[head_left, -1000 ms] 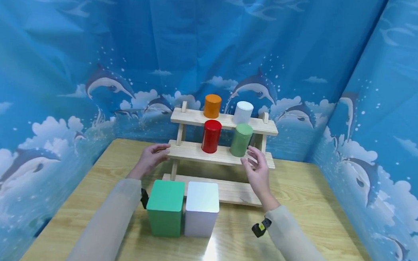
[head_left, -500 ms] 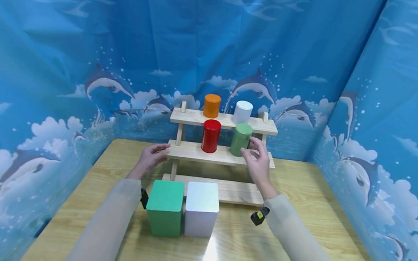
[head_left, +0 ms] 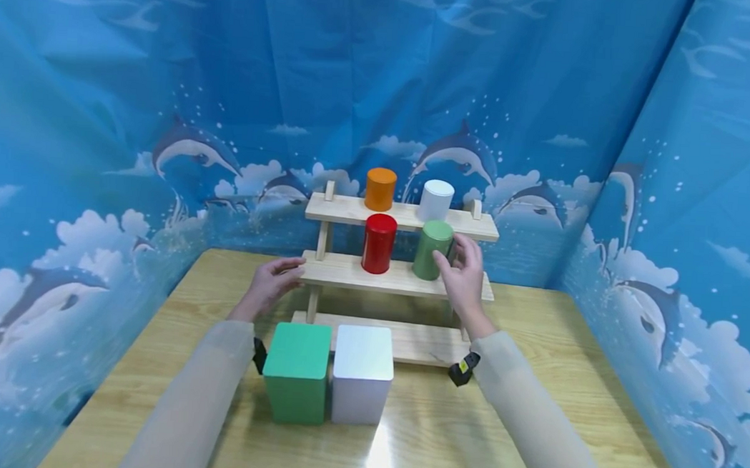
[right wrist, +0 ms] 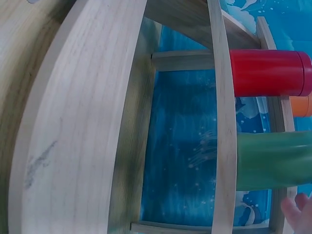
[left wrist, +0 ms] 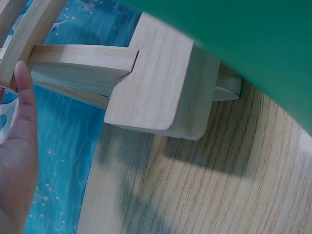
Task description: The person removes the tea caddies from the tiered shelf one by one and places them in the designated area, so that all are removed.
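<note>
On the middle tier of a wooden stepped stand (head_left: 398, 284), a green canister (head_left: 430, 255) stands upright beside a red canister (head_left: 378, 245). My right hand (head_left: 465, 275) is at the green canister's right side, its thumb overlapping the front in the head view. The right wrist view shows the fingertips (right wrist: 292, 209) just beside the green canister (right wrist: 273, 161), a narrow gap between them. My left hand (head_left: 274, 281) pinches the left end of the middle tier. In the left wrist view, the thumb (left wrist: 25, 90) lies against that wooden end.
An orange canister (head_left: 380, 190) and a white canister (head_left: 436, 200) stand on the top tier. In front of the bottom tier are a green box (head_left: 297, 376) and a white box (head_left: 363, 376), side by side on the wooden table (head_left: 572, 389). A blue dolphin-print curtain (head_left: 372, 69) hangs behind.
My right hand has moved up and slightly forward along the green canister, its thumb now over the front. The left hand, canisters and boxes stay where they were.
</note>
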Action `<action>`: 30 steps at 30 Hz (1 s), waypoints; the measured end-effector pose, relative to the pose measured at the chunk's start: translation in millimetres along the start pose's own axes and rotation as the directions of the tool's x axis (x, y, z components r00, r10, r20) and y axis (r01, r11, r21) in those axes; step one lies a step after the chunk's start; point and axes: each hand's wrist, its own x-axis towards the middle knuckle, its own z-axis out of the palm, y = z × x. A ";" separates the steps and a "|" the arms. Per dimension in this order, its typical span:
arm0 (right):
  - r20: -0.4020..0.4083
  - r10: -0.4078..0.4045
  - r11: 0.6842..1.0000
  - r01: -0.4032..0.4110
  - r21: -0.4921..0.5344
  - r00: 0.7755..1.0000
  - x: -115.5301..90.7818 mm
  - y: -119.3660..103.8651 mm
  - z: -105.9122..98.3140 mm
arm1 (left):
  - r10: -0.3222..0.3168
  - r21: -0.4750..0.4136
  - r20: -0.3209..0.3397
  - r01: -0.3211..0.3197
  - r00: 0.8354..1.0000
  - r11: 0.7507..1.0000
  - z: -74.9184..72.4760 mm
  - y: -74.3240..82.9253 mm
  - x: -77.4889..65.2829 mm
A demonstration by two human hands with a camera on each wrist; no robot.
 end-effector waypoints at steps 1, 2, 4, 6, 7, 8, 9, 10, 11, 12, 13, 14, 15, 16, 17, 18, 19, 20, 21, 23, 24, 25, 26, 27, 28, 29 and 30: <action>-0.002 0.006 1.000 -0.006 -0.008 1.000 0.8 0.6 0.8 | -0.002 -0.005 0.000 0.002 1.000 1.000 -0.3 -0.5 -0.1; -0.001 0.014 1.000 -0.014 -0.017 1.000 1.3 1.3 1.7 | -0.002 -0.005 0.002 0.002 1.000 1.000 -0.6 -0.9 -0.3; 0.004 0.031 0.999 -0.030 -0.030 1.000 2.7 2.7 3.6 | -0.002 -0.011 -0.001 0.002 1.000 1.000 -1.2 -1.7 -0.5; 0.013 0.042 0.999 -0.042 -0.031 0.999 3.9 4.0 5.5 | -0.002 -0.021 -0.008 0.001 1.000 1.000 -1.3 -2.3 -1.1; 0.016 0.048 0.999 -0.047 -0.027 0.999 4.4 4.8 6.3 | -0.002 -0.024 -0.009 0.001 1.000 1.000 -1.2 -2.6 -1.4; 0.022 0.050 0.998 -0.049 -0.026 0.999 4.8 5.8 6.9 | -0.001 -0.028 -0.005 0.001 1.000 1.000 -0.9 -2.8 -1.8; 0.025 0.051 0.998 -0.050 -0.026 0.998 5.1 6.9 7.4 | -0.001 -0.032 -0.005 0.001 1.000 0.999 -0.4 -3.0 -2.1; 0.025 0.051 0.998 -0.051 -0.028 0.998 5.2 8.2 7.9 | -0.001 -0.033 -0.002 0.001 1.000 0.999 0.2 -3.1 -2.6; 0.025 0.048 0.998 -0.047 -0.030 0.999 5.2 9.1 8.0 | -0.002 -0.038 0.003 0.002 1.000 0.999 0.7 -3.4 -2.8; 0.025 0.045 0.999 -0.044 -0.032 0.999 5.1 10.2 8.1 | -0.004 -0.040 0.009 0.004 1.000 0.999 1.0 -3.8 -2.9; 0.023 0.043 0.999 -0.042 -0.033 0.999 5.1 11.2 8.3 | -0.006 -0.040 0.011 0.006 1.000 0.999 1.3 -4.1 -2.9; 0.023 0.040 0.999 -0.039 -0.037 0.999 5.0 12.2 8.4 | -0.009 -0.041 0.010 0.009 1.000 0.999 1.5 -4.4 -2.8; 0.020 0.039 0.999 -0.039 -0.037 0.999 5.0 13.0 8.8 | -0.010 -0.037 0.008 0.011 1.000 0.999 1.4 -4.7 -2.7; 0.018 0.039 0.998 -0.039 -0.039 0.999 5.2 13.8 9.3 | -0.011 -0.037 0.007 0.012 1.000 0.999 1.3 -4.8 -2.5; 0.015 0.040 0.999 -0.039 -0.036 0.999 5.4 14.3 9.8 | -0.014 -0.036 0.005 0.014 1.000 0.999 1.1 -4.8 -2.3; 0.012 0.041 0.999 -0.041 -0.026 0.999 5.6 14.5 10.5 | -0.016 -0.036 0.003 0.017 1.000 0.999 0.9 -4.7 -2.1; 0.007 0.042 0.999 -0.042 -0.017 0.999 6.0 15.1 11.4 | -0.016 -0.035 0.004 0.016 1.000 0.999 0.7 -4.3 -2.0; 0.005 0.041 0.999 -0.041 -0.010 0.999 6.5 15.7 12.2 | -0.016 -0.031 0.008 0.016 1.000 0.999 0.3 -3.8 -1.9; 0.000 0.038 0.999 -0.038 0.000 0.999 6.9 16.2 13.1 | -0.014 -0.030 0.013 0.014 1.000 0.999 0.0 -3.2 -1.9; -0.008 0.029 0.999 -0.029 0.023 1.000 7.7 16.7 14.9 | -0.015 -0.029 0.016 0.015 1.000 0.999 -0.5 -2.0 -1.5; -0.012 0.024 0.999 -0.024 0.030 1.000 8.1 17.2 15.6 | -0.015 -0.030 0.019 0.016 1.000 0.999 -0.9 -1.6 -1.1; -0.017 0.017 0.999 -0.017 0.034 1.000 8.4 17.5 16.3 | -0.015 -0.029 0.020 0.016 1.000 0.999 -1.1 -1.2 -0.7; -0.023 0.011 0.999 -0.010 0.034 1.000 8.6 17.8 16.9 | -0.017 -0.027 0.018 0.018 1.000 0.999 -1.1 -0.7 -0.3; -0.031 0.006 0.999 -0.005 0.034 1.000 8.8 18.3 17.5 | -0.019 -0.029 0.016 0.019 1.000 0.999 -1.0 -0.4 0.2; -0.037 0.002 0.999 0.000 0.032 0.999 8.9 18.6 18.0 | -0.021 -0.026 0.013 0.021 1.000 0.999 -1.0 -0.2 0.7; -0.044 -0.001 1.000 0.002 0.030 0.999 9.0 18.9 18.3 | -0.022 -0.024 0.013 0.023 1.000 0.999 -0.9 0.1 1.1; -0.050 -0.003 1.000 0.005 0.030 0.999 8.9 19.2 18.5 | -0.025 -0.023 0.009 0.025 1.000 0.999 -0.8 0.2 1.6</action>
